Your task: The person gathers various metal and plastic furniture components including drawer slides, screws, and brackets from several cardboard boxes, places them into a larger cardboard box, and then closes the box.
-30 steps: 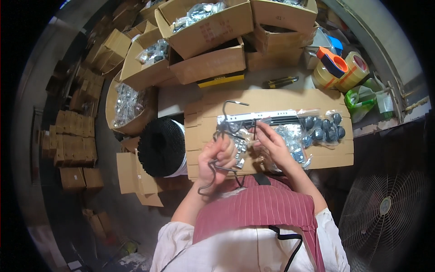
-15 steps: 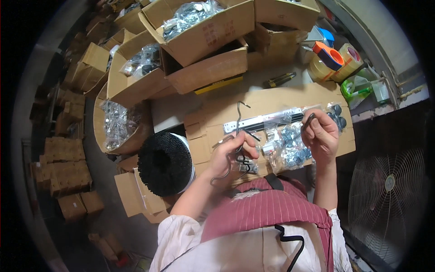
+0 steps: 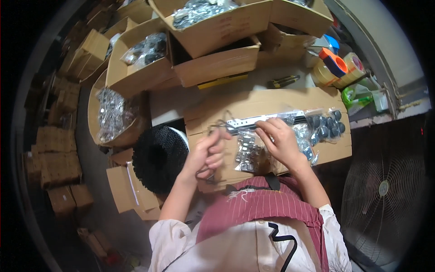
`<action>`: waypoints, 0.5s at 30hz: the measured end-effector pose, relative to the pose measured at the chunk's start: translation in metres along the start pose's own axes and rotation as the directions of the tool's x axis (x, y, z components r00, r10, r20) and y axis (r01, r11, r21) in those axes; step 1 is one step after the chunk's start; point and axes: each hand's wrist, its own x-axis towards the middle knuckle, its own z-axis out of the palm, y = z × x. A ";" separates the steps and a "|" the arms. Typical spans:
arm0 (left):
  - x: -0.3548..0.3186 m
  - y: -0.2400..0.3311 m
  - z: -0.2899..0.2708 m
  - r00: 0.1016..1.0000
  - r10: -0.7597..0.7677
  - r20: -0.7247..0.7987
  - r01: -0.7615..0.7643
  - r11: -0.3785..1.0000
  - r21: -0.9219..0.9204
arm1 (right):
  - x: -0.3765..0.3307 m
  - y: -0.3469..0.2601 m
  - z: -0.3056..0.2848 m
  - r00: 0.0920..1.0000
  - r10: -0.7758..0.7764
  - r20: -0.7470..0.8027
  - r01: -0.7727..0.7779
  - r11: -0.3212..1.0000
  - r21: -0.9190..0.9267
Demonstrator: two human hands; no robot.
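Your right hand has come back from the far right end of the counter to the middle; half a second ago it was up by the black knobs. It now lies over a clear bag of metal parts, fingertips touching the near edge of the long metal rail, fingers bent and close together; cannot tell whether they pinch anything. Your left hand has shifted little. It is curled into a loose fist around bent dark wire, which sticks up past the thumb toward the rail's left end. The rail lies across the cardboard-covered counter, running left to right, just beyond both hands. More bagged parts sit at its right end beside the knobs. A black ribbed spool stands just left of your left hand. Open boxes of bagged hardware are stacked at the far side. Tape rolls sit at the far right corner. A fan stands to your right.
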 end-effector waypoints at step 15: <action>-0.037 -0.103 -0.003 0.714 0.487 -0.502 -0.318 0.866 0.386 | -0.033 0.034 0.035 0.769 0.060 0.636 -0.376 0.847 0.375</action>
